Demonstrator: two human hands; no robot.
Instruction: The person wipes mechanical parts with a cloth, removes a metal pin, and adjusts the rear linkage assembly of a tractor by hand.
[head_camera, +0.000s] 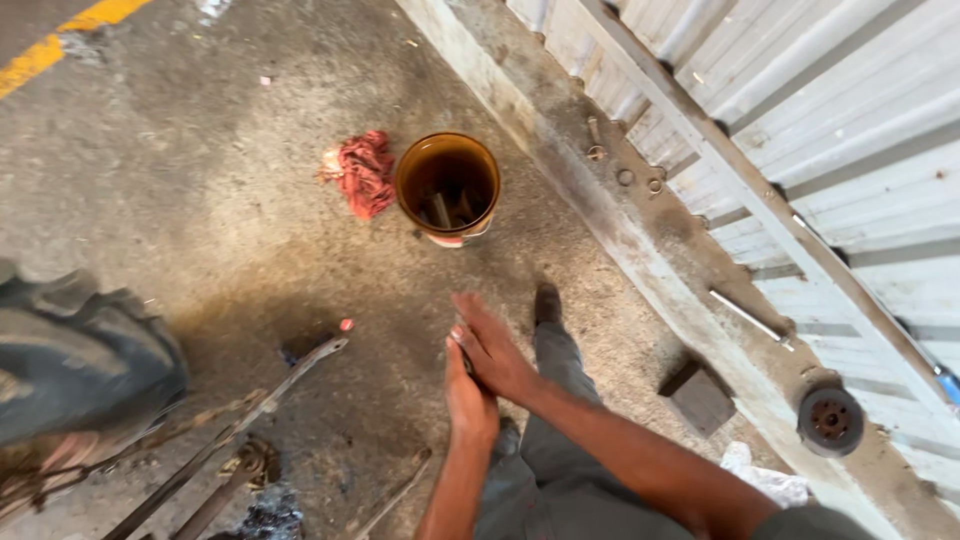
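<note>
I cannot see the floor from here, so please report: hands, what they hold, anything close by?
Left hand and right hand pressed together around a small dark object, unclear. Orange bucket and red rag ahead, apart from hands. Metal bar lies left.

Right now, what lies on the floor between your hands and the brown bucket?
Head view: only bare, stained concrete floor lies between the hands and the bucket.

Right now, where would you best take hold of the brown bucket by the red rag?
Probably the brown bucket is best taken at its rim, from above: it stands upright and open-topped. The side away from the red rag looks free. I can't make out a handle.
</note>
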